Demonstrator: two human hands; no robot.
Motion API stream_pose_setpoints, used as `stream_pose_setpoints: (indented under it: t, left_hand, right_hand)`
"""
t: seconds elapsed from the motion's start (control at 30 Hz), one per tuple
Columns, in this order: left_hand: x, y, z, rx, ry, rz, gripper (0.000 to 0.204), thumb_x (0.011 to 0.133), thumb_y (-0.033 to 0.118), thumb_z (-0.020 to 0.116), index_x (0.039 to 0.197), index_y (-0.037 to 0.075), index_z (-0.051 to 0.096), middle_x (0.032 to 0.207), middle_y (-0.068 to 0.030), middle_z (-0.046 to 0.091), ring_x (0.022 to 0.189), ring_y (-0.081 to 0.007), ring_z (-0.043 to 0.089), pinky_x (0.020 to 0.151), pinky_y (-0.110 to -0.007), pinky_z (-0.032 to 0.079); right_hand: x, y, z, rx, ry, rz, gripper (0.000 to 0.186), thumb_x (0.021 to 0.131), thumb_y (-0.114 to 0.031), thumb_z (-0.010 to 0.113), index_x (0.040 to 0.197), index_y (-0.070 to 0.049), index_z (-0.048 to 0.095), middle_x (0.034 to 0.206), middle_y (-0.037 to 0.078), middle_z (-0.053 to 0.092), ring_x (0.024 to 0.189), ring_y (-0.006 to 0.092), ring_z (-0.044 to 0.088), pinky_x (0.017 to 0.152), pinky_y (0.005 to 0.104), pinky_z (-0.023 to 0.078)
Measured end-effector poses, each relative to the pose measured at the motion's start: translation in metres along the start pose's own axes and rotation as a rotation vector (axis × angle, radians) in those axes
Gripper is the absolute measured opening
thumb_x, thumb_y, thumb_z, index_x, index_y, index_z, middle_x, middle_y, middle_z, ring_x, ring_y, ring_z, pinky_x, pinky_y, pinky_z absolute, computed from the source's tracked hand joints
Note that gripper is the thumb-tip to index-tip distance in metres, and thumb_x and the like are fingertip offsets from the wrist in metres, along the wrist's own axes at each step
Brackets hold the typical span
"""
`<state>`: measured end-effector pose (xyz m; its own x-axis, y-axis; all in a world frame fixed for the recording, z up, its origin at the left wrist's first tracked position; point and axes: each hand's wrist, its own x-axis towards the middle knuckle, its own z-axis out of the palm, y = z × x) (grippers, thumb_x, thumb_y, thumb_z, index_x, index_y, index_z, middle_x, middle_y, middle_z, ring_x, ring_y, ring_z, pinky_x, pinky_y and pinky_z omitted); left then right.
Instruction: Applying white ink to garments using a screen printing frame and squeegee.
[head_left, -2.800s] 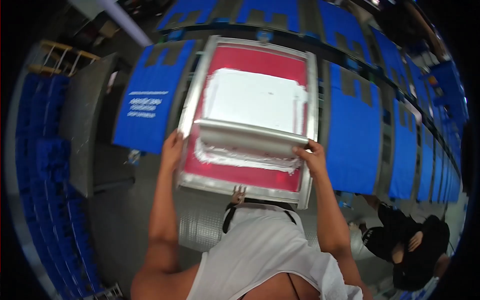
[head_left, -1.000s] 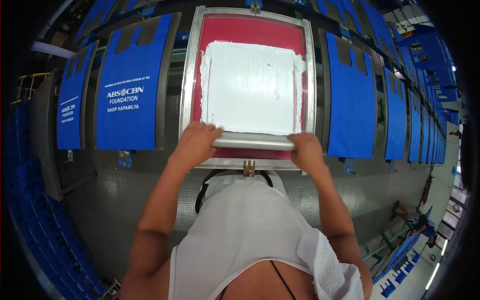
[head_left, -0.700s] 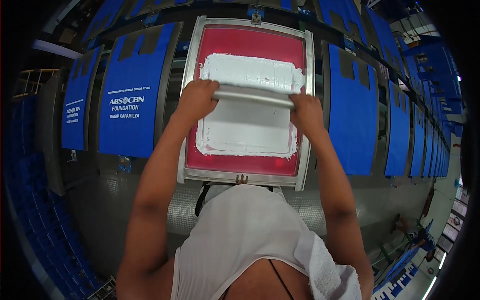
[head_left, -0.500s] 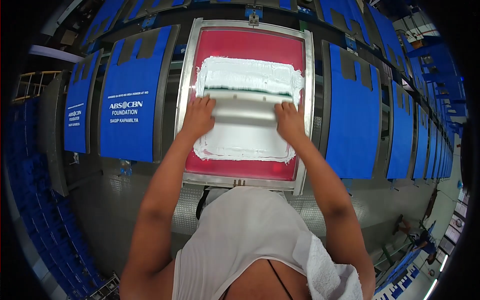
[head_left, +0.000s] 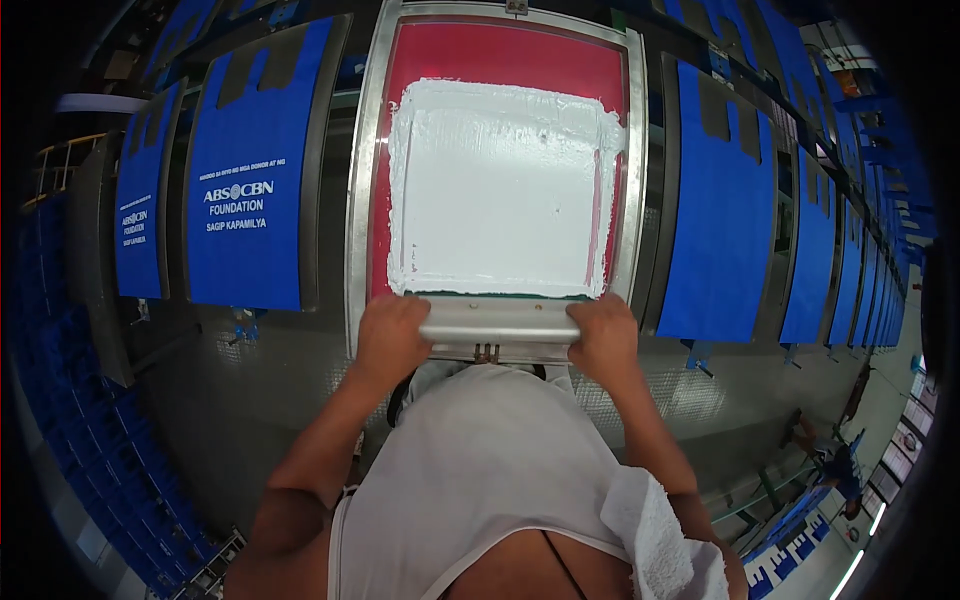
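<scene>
A silver squeegee (head_left: 497,318) lies across the near end of a metal-framed screen (head_left: 635,190) with a red mesh (head_left: 510,55). My left hand (head_left: 393,335) grips the squeegee's left end, and my right hand (head_left: 603,335) grips its right end, both with fingers closed over the bar. A thick layer of white ink (head_left: 497,195) covers most of the middle of the mesh above the bar, with ridged, uneven edges. A small metal fitting (head_left: 487,352) sits at the frame's near edge, just in front of my body.
Blue bag panels on boards stand left (head_left: 245,260) and right (head_left: 715,230) of the screen in long rows, some with white print. Blue stacked items (head_left: 70,420) fill the lower left, beside a patterned metal floor (head_left: 660,395). A person (head_left: 840,470) is at the far right.
Since half a second ago both hands and the squeegee have moved from mid-screen toward my body, to the near edge, leaving smoother white ink above them.
</scene>
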<state>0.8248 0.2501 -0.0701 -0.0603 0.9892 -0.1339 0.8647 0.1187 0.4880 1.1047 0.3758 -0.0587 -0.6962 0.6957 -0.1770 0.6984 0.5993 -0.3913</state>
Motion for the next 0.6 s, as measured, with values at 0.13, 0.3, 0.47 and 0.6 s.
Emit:
stream_pose_setpoints:
  t: [0.13,0.3,0.47,0.6]
  left_hand:
    - [-0.015,-0.009,0.03,0.082,0.181,0.111,0.042,0.052,0.006,0.073,0.092,0.004,0.061,0.09,-0.012,0.062,0.088,-0.0304,0.057,0.079,-0.04,0.043]
    - [0.122,-0.047,-0.004,0.113,0.237,0.02,0.034,0.055,0.007,0.072,0.089,0.008,0.066,0.081,-0.0131,0.064,0.078,-0.0327,0.062,0.074,-0.042,0.048]
    - [0.236,-0.042,-0.076,0.192,0.059,-0.032,0.031,0.07,0.031,0.073,0.093,0.011,0.069,0.08,-0.0148,0.067,0.078,-0.0324,0.065,0.071,-0.041,0.052]
    - [0.154,-0.038,-0.058,0.158,-0.038,-0.19,0.034,0.07,0.033,0.074,0.096,0.01,0.069,0.088,-0.0164,0.067,0.084,-0.0328,0.065,0.075,-0.041,0.051]
  right_hand:
    - [-0.014,-0.004,0.024,-0.026,0.142,-0.025,0.042,0.046,0.001,0.063,0.087,-0.007,0.061,0.08,0.009,0.062,0.082,0.0295,0.059,0.097,0.0489,0.041]
    - [0.121,0.055,0.006,-0.207,0.229,-0.056,0.034,0.058,-0.005,0.066,0.091,-0.011,0.065,0.084,0.009,0.064,0.082,0.0268,0.061,0.09,0.0425,0.042]
    - [0.222,0.078,-0.068,-0.27,0.154,0.013,0.028,0.065,-0.016,0.063,0.093,-0.013,0.068,0.079,0.012,0.067,0.078,0.0319,0.066,0.069,0.0424,0.053]
    - [0.151,0.038,-0.064,-0.239,-0.079,0.051,0.038,0.063,-0.01,0.061,0.101,-0.013,0.068,0.08,0.016,0.066,0.076,0.0323,0.064,0.069,0.0436,0.051]
